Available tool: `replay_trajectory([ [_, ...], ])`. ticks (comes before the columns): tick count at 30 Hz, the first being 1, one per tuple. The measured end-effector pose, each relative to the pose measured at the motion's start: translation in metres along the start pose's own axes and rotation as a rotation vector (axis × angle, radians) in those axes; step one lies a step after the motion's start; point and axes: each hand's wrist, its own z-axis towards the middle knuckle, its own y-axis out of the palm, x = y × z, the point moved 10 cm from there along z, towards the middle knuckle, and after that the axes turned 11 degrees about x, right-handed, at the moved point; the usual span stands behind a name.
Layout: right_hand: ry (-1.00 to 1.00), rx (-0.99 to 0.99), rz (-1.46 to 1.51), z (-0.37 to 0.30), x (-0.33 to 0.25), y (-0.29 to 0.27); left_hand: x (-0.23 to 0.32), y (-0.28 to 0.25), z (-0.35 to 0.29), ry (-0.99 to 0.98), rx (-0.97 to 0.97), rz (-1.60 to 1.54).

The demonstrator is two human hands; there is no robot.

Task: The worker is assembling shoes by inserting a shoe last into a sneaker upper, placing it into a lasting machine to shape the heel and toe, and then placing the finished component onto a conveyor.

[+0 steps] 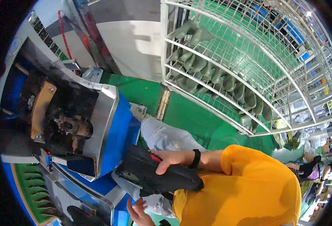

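Note:
A black shoe (160,175) lies over my lap, tilted, with a bit of red showing near its opening. My right hand (169,159), with a black band at the wrist, is closed round it, thumb on top. Part of its underside is hard to make out. Lower down, my left hand (139,211) is apart from the shoe, fingers spread and nothing seen in them. Left of the shoe stands a blue and steel machine (115,132), its dark cavity holding a curved tan pad (42,110) and a metal mechanism (75,127).
A white wire rack (207,101) with several green shoe lasts (198,64) stands at the upper right. Below the machine are a green-lined tray (28,184) and another dark item (85,216). A dark flat panel (81,165) juts from the machine. Another person (316,169) is far right.

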Motion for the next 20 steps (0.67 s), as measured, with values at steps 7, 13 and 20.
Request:
replay_trajectory([
  [7,-0.125,0.042,-0.499,0.001,-0.01,0.019,0.085,0.053,0.029,0.177,0.125,0.069],
  [13,-0.314,0.076,-0.835,-0.017,-0.045,0.037,0.074,0.054,0.019,0.249,0.003,0.084],
  [20,-0.478,0.095,-0.808,0.009,-0.117,0.079,0.09,0.065,-0.027,-0.052,-0.683,-1.325],
])
